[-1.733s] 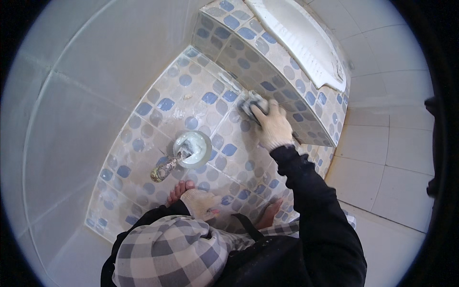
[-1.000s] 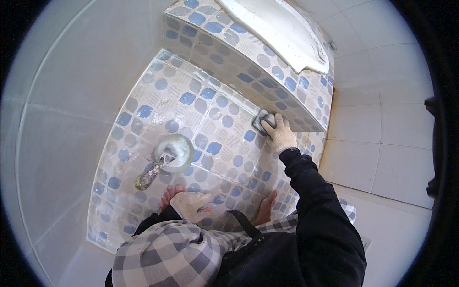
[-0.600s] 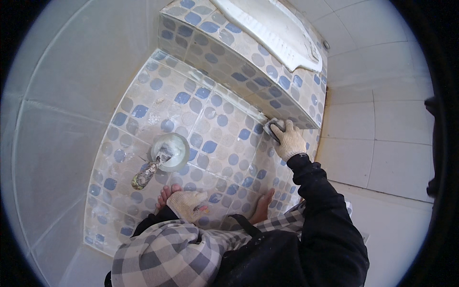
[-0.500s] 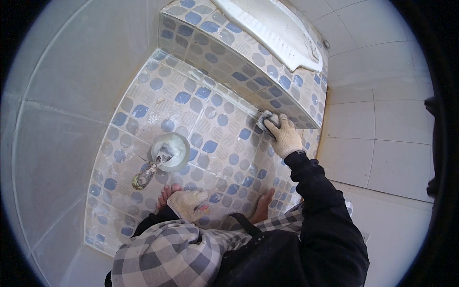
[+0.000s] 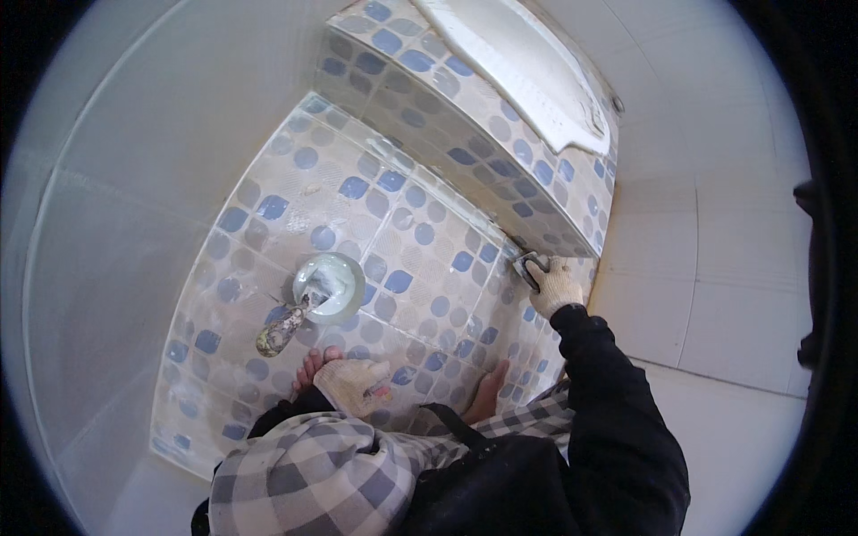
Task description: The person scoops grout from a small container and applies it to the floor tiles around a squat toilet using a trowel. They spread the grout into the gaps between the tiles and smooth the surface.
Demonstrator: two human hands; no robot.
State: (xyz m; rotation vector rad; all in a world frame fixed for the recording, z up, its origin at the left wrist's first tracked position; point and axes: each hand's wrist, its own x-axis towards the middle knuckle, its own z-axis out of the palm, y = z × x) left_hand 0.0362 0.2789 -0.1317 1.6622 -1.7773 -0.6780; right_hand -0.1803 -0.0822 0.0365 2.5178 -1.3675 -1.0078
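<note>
R hand [image 5: 556, 284] grips tool [image 5: 528, 268]; bowl [image 5: 356, 299] on flr [image 5: 424, 281]

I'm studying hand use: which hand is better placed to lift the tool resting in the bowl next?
The left hand, I'd judge: it is nearer the bowl and the tool's handle, and I see no tool in it. The right hand holds a dark pad beside the tiled step.

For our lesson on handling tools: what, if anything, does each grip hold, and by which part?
The right grip holds a dark-edged pad by its right-hand side; whether the left grip holds anything cannot be told.
</note>
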